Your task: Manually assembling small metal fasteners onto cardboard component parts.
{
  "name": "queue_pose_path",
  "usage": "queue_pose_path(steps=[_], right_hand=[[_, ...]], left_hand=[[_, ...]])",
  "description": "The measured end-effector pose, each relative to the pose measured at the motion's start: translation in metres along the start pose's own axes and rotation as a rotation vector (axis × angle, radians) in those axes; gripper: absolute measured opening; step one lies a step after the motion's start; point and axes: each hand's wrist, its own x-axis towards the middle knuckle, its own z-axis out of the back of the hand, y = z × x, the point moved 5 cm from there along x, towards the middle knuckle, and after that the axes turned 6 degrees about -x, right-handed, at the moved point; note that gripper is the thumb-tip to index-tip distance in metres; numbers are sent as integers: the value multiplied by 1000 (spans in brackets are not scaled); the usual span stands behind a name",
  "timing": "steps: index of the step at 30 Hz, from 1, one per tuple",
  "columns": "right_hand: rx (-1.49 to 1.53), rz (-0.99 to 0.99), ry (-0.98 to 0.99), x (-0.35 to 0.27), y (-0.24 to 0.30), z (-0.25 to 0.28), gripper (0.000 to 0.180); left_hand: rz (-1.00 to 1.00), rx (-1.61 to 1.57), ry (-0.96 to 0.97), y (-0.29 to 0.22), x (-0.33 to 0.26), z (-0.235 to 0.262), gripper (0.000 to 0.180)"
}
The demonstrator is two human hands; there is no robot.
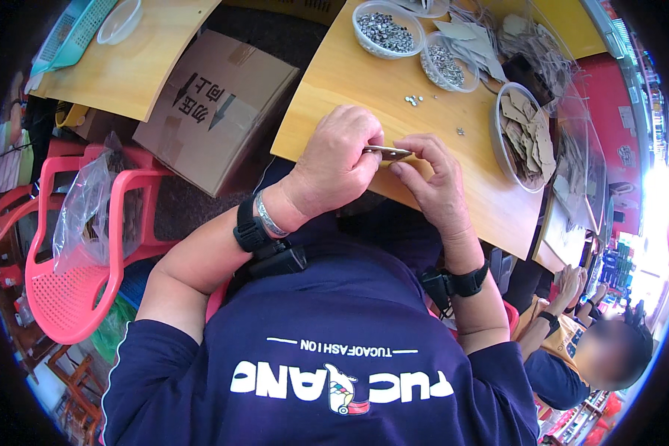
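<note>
Over the near edge of the wooden table, my left hand is closed around one end of a small, thin flat piece. A small light spot shows on the piece's face; its material is hard to make out. From the other side, my right hand has its curled index finger at the piece's right end, with the thumb just below. Just beyond my hands lie several small shiny metal parts. To the right stands an oval tub filled with tan flat pieces.
Two clear bowls of small metal parts stand at the back, beside a heap of pale flat pieces. Left are a cardboard box, a pink chair with a plastic bag, and another table. A co-worker sits right.
</note>
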Motion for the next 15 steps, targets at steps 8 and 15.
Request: queue_pose_path(steps=[8, 15], right_hand=[[88, -19, -31, -1, 5, 3, 14], [-79, 169, -137, -3, 24, 11, 18]], left_hand=[[-131, 86, 7, -19, 2, 4, 20], [-264, 215, 30, -28, -1, 3, 22]])
